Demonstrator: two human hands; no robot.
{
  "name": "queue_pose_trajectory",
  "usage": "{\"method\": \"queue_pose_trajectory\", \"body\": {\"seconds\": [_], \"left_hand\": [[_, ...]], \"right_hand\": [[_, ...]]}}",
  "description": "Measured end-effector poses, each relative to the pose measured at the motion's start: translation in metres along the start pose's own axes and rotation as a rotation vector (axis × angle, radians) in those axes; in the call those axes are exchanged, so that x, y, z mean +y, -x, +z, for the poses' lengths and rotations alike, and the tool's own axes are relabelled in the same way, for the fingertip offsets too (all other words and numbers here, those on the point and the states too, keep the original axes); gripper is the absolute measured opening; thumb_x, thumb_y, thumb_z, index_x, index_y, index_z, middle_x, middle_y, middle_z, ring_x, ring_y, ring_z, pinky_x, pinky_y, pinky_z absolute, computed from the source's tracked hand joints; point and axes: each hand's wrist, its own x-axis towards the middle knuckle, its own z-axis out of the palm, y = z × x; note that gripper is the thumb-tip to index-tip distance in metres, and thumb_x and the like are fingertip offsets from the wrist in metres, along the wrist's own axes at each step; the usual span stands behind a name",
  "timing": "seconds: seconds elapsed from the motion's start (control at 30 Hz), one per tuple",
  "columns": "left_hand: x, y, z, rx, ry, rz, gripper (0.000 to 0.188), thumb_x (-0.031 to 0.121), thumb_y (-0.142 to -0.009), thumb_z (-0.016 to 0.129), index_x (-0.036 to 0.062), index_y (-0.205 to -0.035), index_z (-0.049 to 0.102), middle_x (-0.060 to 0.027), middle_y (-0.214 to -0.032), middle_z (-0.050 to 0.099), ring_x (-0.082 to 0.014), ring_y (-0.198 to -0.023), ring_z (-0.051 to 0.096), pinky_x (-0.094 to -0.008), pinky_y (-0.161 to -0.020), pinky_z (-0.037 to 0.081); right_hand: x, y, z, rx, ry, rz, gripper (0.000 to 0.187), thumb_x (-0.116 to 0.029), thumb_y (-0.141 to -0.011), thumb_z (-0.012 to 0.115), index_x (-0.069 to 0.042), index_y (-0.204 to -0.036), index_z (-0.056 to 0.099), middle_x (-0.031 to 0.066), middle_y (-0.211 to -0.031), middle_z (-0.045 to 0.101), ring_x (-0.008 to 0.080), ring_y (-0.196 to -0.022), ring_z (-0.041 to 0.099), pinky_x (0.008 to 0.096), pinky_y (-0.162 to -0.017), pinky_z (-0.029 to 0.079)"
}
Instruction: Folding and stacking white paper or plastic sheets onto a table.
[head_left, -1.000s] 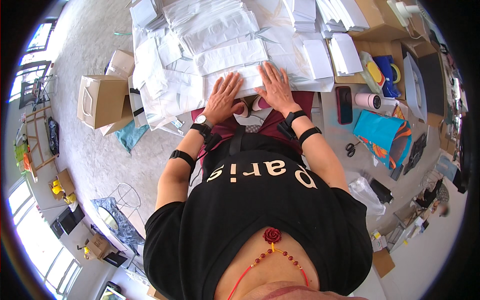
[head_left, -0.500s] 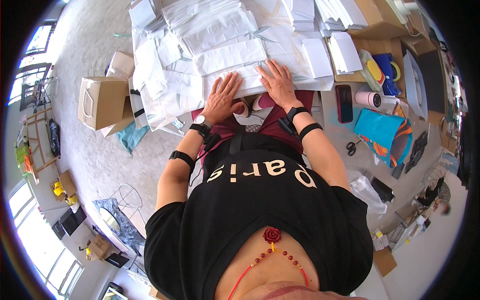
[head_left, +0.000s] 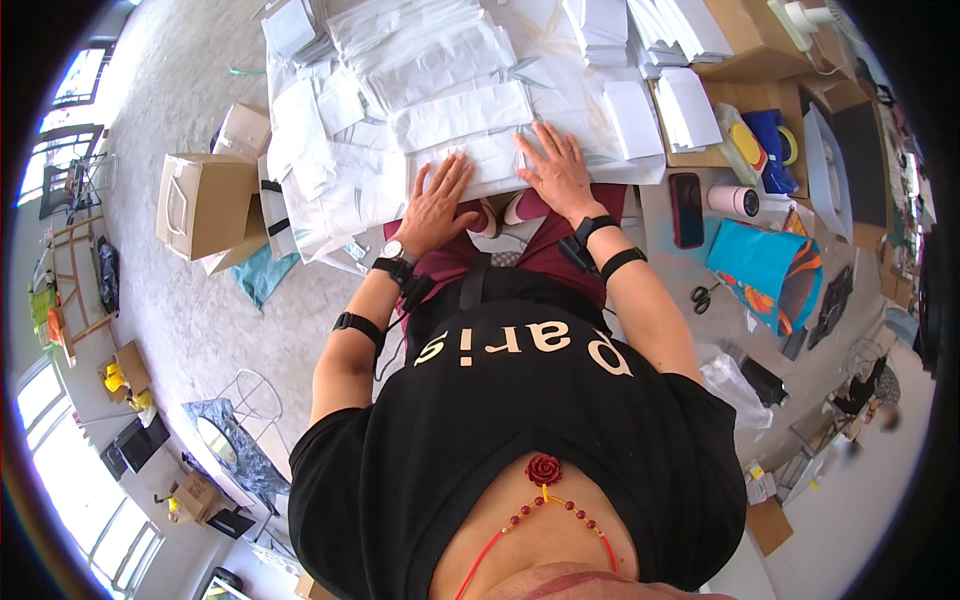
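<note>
My left hand point(head_left: 435, 208) rests flat at the near edge of the cloth-covered table point(head_left: 590, 150), its fingers spread. To its right, my right hand point(head_left: 558, 175) also lies flat with fingers apart. Under and between the fingertips is a thin white sheet point(head_left: 490, 158); whether it is paper or plastic I cannot tell. Just beyond it lies a long folded white strip point(head_left: 463, 116). Farther back is a layered pile of similar white folded sheets point(head_left: 430, 60). Neither hand holds anything.
White card stacks point(head_left: 688, 110) stand at the table's right. Beyond that side are a phone point(head_left: 687, 210), a pink bottle point(head_left: 733, 200), a blue bag point(head_left: 755, 265) and scissors point(head_left: 703, 298). Cardboard boxes point(head_left: 205, 205) stand left of the table. Another person point(head_left: 885, 385) is at the far right.
My left hand has slid slightly left and back toward me. My right hand stays nearly in place, and the sheets look unchanged.
</note>
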Motion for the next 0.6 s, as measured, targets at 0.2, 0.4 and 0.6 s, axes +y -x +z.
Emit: {"method": "queue_pose_trajectory", "body": {"seconds": [0.2,0.4,0.6], "left_hand": [[0.022,-0.02,-0.003,0.019,0.024,-0.034,0.084,0.052,-0.096,0.062,0.0007,-0.158,0.037,-0.0191,-0.168,0.028,-0.0313,-0.159,0.017,-0.0532,-0.128,0.01],[0.048,-0.048,0.003,0.025,-0.041,0.128,0.086,0.05,-0.099,0.057,0.0024,-0.163,0.025,-0.0178,-0.171,0.023,-0.0367,-0.159,0.015,-0.0569,-0.127,0.009],[0.049,-0.048,0.011,-0.031,-0.098,0.114,0.091,0.054,-0.096,0.06,0.0046,-0.164,0.025,-0.0167,-0.172,0.02,-0.0349,-0.16,0.012,-0.055,-0.128,0.007]], "right_hand": [[0.005,-0.003,-0.007,0.149,-0.116,-0.099,0.06,-0.038,-0.089,0.071,-0.016,-0.143,0.058,0.0195,-0.148,0.05,0.0409,-0.139,0.046,0.0582,-0.111,0.036],[-0.005,0.005,0.01,0.04,-0.103,0.019,0.064,-0.046,-0.094,0.067,-0.023,-0.151,0.051,0.0158,-0.164,0.035,0.035,-0.153,0.03,0.0617,-0.122,0.021],[-0.001,0.011,0.011,-0.032,-0.073,0.043,0.067,-0.05,-0.099,0.059,-0.026,-0.159,0.04,0.0142,-0.169,0.026,0.0299,-0.158,0.018,0.0584,-0.126,0.013]]}}
